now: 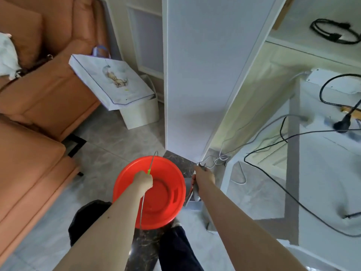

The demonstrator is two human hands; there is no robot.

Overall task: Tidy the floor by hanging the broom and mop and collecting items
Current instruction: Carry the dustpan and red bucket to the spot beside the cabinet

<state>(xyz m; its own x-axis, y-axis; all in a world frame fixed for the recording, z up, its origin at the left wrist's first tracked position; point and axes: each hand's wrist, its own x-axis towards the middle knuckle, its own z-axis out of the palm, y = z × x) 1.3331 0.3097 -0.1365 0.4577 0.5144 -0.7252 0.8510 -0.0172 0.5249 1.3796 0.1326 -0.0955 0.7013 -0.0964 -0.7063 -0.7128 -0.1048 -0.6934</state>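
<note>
Bucket [154, 192], red, hangs over the floor [109, 145] from its wire handle [151, 165], which our left hand [143, 181] grips. Our right hand [204, 176] grips something grey and thin; we cannot identify it. Cables [273, 173] lie near and could snag. Sofa [39, 106] and white panel [195, 75] narrow the passage.

Probably a home living room: orange sofa [39, 98], tiled floor [109, 145].

red plastic bucket [156, 194]: round, upright, seen from above, hanging over grey tiled floor [101, 153] | thin wire handle [142, 208]: raised, green grip | small dark item by bucket's right rim: unclear
</note>
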